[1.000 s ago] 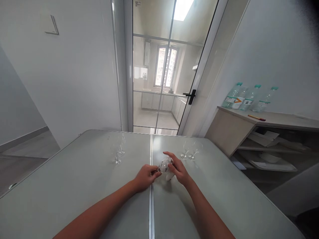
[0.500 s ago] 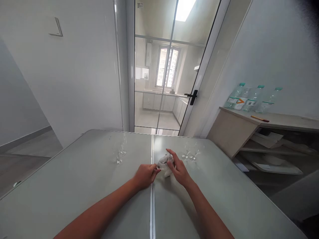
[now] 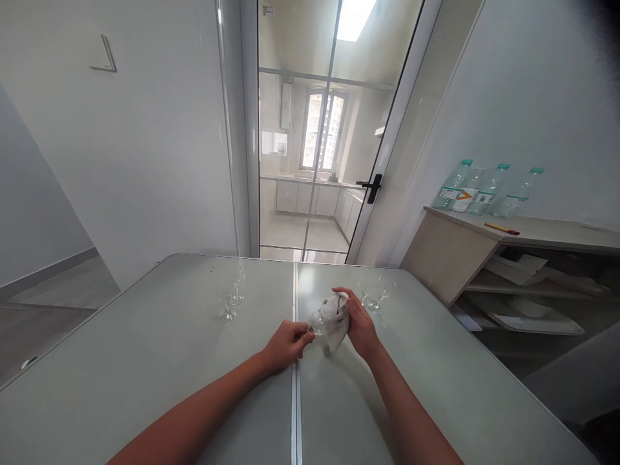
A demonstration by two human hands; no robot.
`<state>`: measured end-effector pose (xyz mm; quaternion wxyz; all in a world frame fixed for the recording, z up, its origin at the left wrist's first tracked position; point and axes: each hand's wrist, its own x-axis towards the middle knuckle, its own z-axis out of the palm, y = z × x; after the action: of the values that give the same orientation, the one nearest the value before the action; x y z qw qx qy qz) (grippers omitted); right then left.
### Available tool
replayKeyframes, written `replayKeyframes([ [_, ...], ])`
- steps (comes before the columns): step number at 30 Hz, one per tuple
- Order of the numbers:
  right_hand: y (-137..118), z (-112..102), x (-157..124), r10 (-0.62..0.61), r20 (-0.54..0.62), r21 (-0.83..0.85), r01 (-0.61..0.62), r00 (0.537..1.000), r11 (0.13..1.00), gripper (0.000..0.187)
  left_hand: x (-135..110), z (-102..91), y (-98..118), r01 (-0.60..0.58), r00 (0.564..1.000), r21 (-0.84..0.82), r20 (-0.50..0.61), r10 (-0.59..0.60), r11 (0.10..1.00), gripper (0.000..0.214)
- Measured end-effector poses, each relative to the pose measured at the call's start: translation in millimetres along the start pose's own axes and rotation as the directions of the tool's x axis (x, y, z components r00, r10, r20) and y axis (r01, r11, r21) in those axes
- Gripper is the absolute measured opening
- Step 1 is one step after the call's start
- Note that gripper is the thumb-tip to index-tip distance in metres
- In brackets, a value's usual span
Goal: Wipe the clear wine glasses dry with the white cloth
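A clear stemmed glass [image 3: 318,325] lies sideways above the middle of the table, its bowl toward the right. My left hand [image 3: 289,342] pinches it by the stem end. A white cloth [image 3: 335,316] is bunched at the bowl's mouth and partly covers it, with one corner hanging down. My right hand [image 3: 359,323] is closed around the cloth from the right side; some of its fingers are hidden behind the cloth. Two more stemmed glasses [image 3: 376,305] stand upright just beyond my right hand, one partly hidden by it.
Two stemmed glasses [image 3: 229,314] stand on the left half of the grey table [image 3: 159,355]. A metal seam [image 3: 295,413] runs down its middle. To the right, a cabinet [image 3: 448,252] carries several plastic bottles [image 3: 519,194] and a yellow-red stick [image 3: 502,228]. A glass door [image 3: 300,213] stands behind.
My right hand has drawn back slightly to the right, and more of the cloth shows at the glass's mouth. My left hand has shifted slightly right, still pinching the stem.
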<state>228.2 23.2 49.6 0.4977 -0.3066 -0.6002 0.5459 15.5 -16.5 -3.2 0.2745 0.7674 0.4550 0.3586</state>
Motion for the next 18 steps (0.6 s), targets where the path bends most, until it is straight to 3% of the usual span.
replayKeyframes([
  [2,0.5,3.5,0.0,-0.018,0.011,-0.135,0.019,1.0,0.991,0.051,1.1,1.5,-1.4,0.029,1.0,-0.087,0.007,-0.028,0.996,0.044],
  [5,2.5,10.7,-0.3,-0.016,0.088,-0.358,0.047,0.996,0.932,0.05,1.7,1.9,-2.9,0.01,0.996,0.042,-0.088,-0.007,0.999,0.042],
  [7,2.8,13.9,-0.7,-0.005,0.123,-0.394,0.054,0.992,0.918,0.048,1.7,0.4,-2.9,-0.003,0.995,0.092,-0.101,0.013,0.996,0.041],
  [11,-0.7,11.9,-2.8,0.048,0.136,-0.269,-0.01,0.99,0.963,0.044,2.7,-5.4,-2.4,0.02,1.0,-0.15,0.01,-0.019,0.989,0.041],
  [15,-2.5,5.1,-4.8,0.003,0.036,-0.083,0.0,0.999,0.997,0.036,4.4,-7.8,-3.0,0.128,0.983,-0.454,0.179,-0.051,0.882,0.045],
  [18,-1.1,4.0,-5.6,-0.061,-0.012,-0.086,0.06,0.998,0.994,0.035,3.7,-5.5,-3.3,0.117,0.983,-0.449,0.18,-0.039,0.886,0.047],
])
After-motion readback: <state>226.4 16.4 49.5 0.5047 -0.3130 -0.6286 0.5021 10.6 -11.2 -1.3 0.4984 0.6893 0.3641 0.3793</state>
